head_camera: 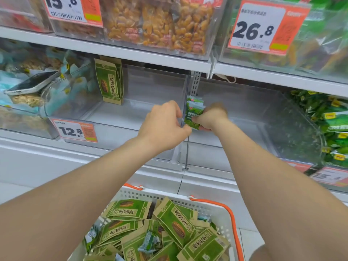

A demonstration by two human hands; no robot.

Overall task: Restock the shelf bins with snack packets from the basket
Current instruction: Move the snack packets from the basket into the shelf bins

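My right hand (pixel 211 117) grips a small stack of green and white snack packets (pixel 194 113) inside the clear bin (pixel 244 110) right of the divider. My left hand (pixel 165 125) curls its fingers round the clear divider edge (pixel 183 117) between two bins. The left clear bin (pixel 150 91) holds a few upright green seed packets (pixel 110 81) at its back left. Below, a white basket (pixel 207 206) with orange handles is full of green seed packets (pixel 175 221) and small packets.
A phone (pixel 32 84) lies on the bin of pale blue packets at the left. Green packets (pixel 331 125) fill the bin at the far right. Price tags read 12.8 (pixel 73 130) and 26.8 (pixel 258 31). The upper shelf carries bins of orange snacks (pixel 158 23).
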